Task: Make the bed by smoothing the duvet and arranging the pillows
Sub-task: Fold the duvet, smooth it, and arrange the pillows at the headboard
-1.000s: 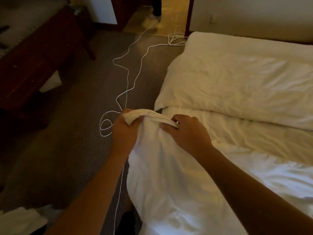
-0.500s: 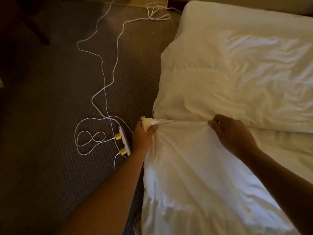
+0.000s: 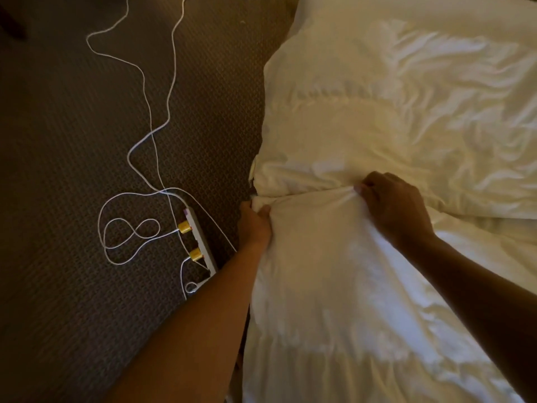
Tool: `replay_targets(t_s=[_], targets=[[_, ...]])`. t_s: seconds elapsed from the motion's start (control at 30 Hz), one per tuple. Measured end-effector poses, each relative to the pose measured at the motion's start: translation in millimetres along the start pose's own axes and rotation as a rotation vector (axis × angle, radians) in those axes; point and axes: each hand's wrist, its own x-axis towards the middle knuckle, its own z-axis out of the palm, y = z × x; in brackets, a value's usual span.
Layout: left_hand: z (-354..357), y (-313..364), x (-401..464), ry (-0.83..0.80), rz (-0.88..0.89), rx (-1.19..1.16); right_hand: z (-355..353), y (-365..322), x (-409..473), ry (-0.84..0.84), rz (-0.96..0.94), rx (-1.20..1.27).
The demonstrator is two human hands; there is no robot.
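- Down at the bed's side edge, my left hand (image 3: 255, 225) grips the corner of the white duvet (image 3: 334, 286), thumb and fingers curled round the bunched fabric.
- Further in, my right hand (image 3: 392, 207) pinches the same top edge of the duvet, fingers curled into a gather of cloth, so the edge runs taut between both hands.
- Just beyond that edge lies a white pillow (image 3: 392, 120), wrinkled, touching the duvet's edge.
- Left of the bed, on the dark patterned carpet (image 3: 72, 141), a white power strip (image 3: 200, 239) lies with two yellow plugs (image 3: 185, 227), and thin white cables (image 3: 145, 82) loop around it.
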Motion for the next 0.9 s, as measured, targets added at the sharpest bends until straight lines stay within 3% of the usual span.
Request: replay_targets(t_s=[0.1, 0.17, 0.27, 0.37, 0.47, 0.57, 0.63, 0.77, 0.9], targets=[[1, -7, -5, 0.01, -0.046, 0.054, 8, -5, -9, -0.017, 0.05, -0.019], [2, -13, -22, 0.12, 0.021, 0.118, 13, -15, -24, 0.013, 0.098, 0.002], [7, -15, -77, 0.218, 0.421, 0.09, 18, -37, -62, 0.097, 0.115, 0.108], [17, -29, -125, -0.006, 0.701, 0.149, 27, -38, -116, -0.021, 0.009, 0.154], [19, -57, -117, -0.121, 0.668, 0.367, 40, 6, -152, -0.154, -0.041, -0.054], [10, -77, -92, -0.031, 0.415, 0.601, 36, 40, -162, -0.161, 0.18, -0.203], [1, -80, -93, 0.07, 0.321, 0.541, 27, 40, -166, -0.11, 0.301, -0.139], [0, -92, -173, 0.127, 0.58, 0.214, 17, 4, -210, -0.043, 0.225, 0.044], [14, -148, -275, -0.034, 0.607, 0.301, 30, -10, -294, -0.195, -0.048, 0.069]])
